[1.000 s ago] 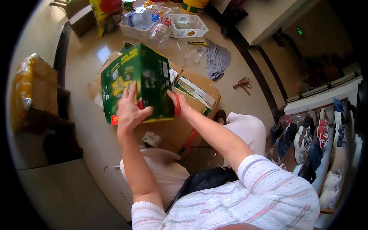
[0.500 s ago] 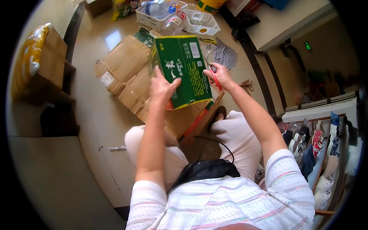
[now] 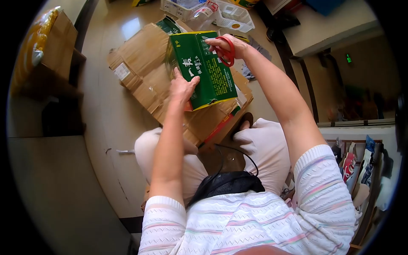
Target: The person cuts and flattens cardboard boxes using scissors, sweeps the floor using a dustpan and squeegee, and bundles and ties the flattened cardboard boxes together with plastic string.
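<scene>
A pale, glossy tiled floor (image 3: 100,108) spreads across the room, with a grey, flat-topped surface (image 3: 59,182) at near left and a dark-edged doorway at far right. At right near the person's arm is a shoe rack (image 3: 361,170) holding several shoes. At left, a yellow plastic-wrapped pack (image 3: 42,34) rests against a cardboard box (image 3: 59,42). Flattened brown cardboard (image 3: 142,63) lies on the floor in front of the person's knees, and a green box (image 3: 210,70) with yellow edging sits tilted over its right part, printed side up. Beyond it, on the far side, are two white baskets (image 3: 236,17), a clear bottle (image 3: 202,15) beside them, and a grey cloth (image 3: 257,46) to the right. The left hand (image 3: 182,88) is spread, thumb well apart from the forefinger, pressing on the near left part of the green box; the other fingers are partly hidden. The right hand (image 3: 235,46) is curled around the red handles of the scissors (image 3: 228,57), above the box's far right corner; how far the blades are open I cannot tell.
</scene>
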A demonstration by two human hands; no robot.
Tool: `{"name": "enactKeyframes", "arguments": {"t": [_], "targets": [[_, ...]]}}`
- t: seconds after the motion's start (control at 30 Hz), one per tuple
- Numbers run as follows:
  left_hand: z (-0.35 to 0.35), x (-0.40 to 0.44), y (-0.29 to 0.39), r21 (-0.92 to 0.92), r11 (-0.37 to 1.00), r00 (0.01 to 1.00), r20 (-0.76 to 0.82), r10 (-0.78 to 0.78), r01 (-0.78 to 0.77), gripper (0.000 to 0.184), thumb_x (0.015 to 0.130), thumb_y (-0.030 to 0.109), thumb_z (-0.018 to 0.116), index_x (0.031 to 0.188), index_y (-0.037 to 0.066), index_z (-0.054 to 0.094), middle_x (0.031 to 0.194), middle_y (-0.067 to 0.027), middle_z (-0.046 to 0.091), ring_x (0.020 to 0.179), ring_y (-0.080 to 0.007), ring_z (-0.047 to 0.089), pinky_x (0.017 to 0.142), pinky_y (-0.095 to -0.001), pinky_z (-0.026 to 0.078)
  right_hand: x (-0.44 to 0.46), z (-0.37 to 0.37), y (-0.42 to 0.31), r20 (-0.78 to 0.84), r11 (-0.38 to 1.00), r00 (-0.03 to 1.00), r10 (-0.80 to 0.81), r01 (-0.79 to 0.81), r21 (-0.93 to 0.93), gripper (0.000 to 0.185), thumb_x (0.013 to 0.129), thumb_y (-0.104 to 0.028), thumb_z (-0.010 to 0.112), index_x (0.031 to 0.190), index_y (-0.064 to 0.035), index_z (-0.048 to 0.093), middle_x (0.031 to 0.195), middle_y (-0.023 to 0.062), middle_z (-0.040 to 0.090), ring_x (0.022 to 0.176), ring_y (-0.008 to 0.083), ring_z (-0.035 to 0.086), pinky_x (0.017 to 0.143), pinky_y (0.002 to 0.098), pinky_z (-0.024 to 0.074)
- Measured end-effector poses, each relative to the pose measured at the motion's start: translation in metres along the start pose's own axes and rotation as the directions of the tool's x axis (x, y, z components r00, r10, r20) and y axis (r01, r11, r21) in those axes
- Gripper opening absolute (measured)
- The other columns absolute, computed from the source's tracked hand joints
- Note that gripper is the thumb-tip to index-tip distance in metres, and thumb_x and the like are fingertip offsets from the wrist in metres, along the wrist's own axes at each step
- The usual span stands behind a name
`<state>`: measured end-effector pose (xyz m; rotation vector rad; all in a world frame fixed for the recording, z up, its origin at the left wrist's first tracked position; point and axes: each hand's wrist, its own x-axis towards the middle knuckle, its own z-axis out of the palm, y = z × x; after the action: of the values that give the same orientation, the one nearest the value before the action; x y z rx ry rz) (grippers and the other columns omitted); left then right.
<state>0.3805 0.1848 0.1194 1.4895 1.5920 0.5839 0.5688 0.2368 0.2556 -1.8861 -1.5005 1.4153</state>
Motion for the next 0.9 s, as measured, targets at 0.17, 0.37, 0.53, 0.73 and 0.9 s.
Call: {"name": "enactKeyframes", "arguments": {"t": [0.17, 0.37, 0.53, 0.73, 0.9], "targets": [[0.001, 0.0, 0.002, 0.008, 1.0, 1.0, -0.025, 0.015, -0.015, 0.077, 0.068, 0.039, 0.066, 0.127, 0.004, 0.031, 0.1, -0.0239, 0.059, 0.093, -0.0375, 0.058, 0.082, -0.042, 0.044, 0.013, 0.003, -0.016, 0.058, 0.991, 0.994, 0.092, -0.097, 0.097, 0.036, 0.074, -0.038, 0.068, 0.073, -0.0027, 0.058, 0.055, 0.0034, 0.053, 0.042, 0.0116, 0.046, 0.038, 0.025, 0.0371], [0.004, -0.001, 0.001, -0.014, 1.0, 1.0, -0.025, 0.012, -0.012, 0.075, 0.068, 0.039, 0.065, 0.126, 0.004, 0.031, 0.1, -0.0244, 0.059, 0.093, -0.0382, 0.057, 0.082, -0.0426, 0.044, 0.032, -0.002, -0.016, 0.101, 0.989, 0.989, 0.11, -0.119, 0.09, 0.025, 0.077, -0.029, 0.065, 0.08, -0.0048, 0.058, 0.058, 0.004, 0.055, 0.039, 0.0129, 0.045, 0.036, 0.03, 0.0375], [-0.002, -0.008, 0.015, -0.259, 0.965, 0.991, 0.109, 0.073, -0.043, 0.075, 0.068, 0.036, 0.067, 0.127, 0.005, 0.031, 0.103, -0.0248, 0.058, 0.095, -0.0382, 0.056, 0.082, -0.0433, 0.045, 0.048, -0.007, -0.004, 0.204, 0.964, 0.944, 0.261, -0.266, -0.004, 0.025, 0.079, -0.036, 0.059, 0.089, -0.0143, 0.054, 0.06, 0.0052, 0.051, 0.039, 0.0182, 0.044, 0.043, 0.0454, 0.046], [0.004, 0.003, -0.014, -0.157, 0.987, 0.995, 0.082, 0.048, -0.035, 0.082, 0.07, 0.038, 0.066, 0.133, 0.003, 0.026, 0.112, -0.025, 0.054, 0.102, -0.0378, 0.053, 0.088, -0.0406, 0.039, 0.074, 0.033, 0.01, 0.264, 0.874, 0.842, 0.47, -0.4, -0.277, 0.014, 0.072, -0.017, 0.052, 0.061, -0.0099, 0.048, 0.049, 0.0083, 0.047, 0.039, 0.0195, 0.046, 0.041, 0.0334, 0.0388], [0.021, 0.019, -0.025, -0.188, 0.978, 0.992, 0.07, 0.108, -0.094, 0.081, 0.07, 0.042, 0.065, 0.132, 0.004, 0.029, 0.115, -0.0239, 0.052, 0.103, -0.039, 0.052, 0.088, -0.0416, 0.039, 0.031, 0.029, 0.019, 0.282, 0.934, 0.891, 0.355, -0.322, -0.157, 0.013, 0.07, -0.018, 0.052, 0.061, -0.0084, 0.051, 0.049, 0.0093, 0.048, 0.041, 0.0213, 0.05, 0.043, 0.0341, 0.0429]]}}
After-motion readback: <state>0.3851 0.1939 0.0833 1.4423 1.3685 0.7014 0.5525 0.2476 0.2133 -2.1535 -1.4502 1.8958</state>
